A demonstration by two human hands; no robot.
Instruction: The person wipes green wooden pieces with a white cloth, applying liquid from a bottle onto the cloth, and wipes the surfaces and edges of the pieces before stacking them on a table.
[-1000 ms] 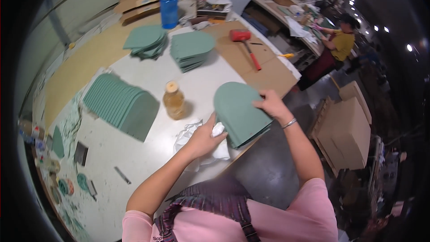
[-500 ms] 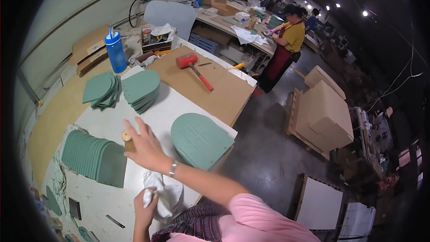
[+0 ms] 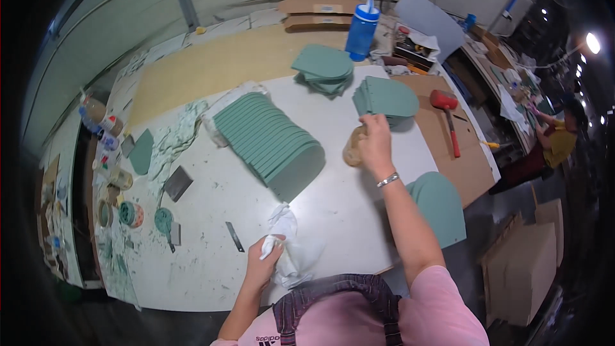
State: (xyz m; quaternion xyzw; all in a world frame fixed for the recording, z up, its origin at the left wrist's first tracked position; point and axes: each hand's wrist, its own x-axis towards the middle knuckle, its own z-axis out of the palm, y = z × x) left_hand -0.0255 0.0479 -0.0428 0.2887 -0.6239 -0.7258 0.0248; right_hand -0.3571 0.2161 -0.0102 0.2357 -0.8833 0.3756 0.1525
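My left hand [image 3: 264, 261], near the table's front edge, is closed on a bunched white cloth [image 3: 291, 256] that trails onto the tabletop. Farther out, my right hand [image 3: 376, 144] has its fingers curled around the upper part of a small amber jar [image 3: 352, 148]. The hand partly hides the jar, and its top does not show. To the left, a long row of green round-ended panels [image 3: 269, 144] leans in overlapping order. Just beyond my right hand lies a stack of the same panels [image 3: 391, 97]; another pile [image 3: 323, 67] is farther back. More green panels [image 3: 442, 208] lie beside my right forearm.
A red mallet [image 3: 447, 112] rests on brown board at the right. A blue bottle [image 3: 362, 31] stands behind the piles. On the left are a dark block [image 3: 178, 184], a steel blade [image 3: 234, 236] and a tub of green paste [image 3: 131, 214]. A co-worker [image 3: 556, 138] stands at the far right.
My view has swung left. My right hand, spread beside the jar before, has closed on it. My left hand still holds the white cloth.
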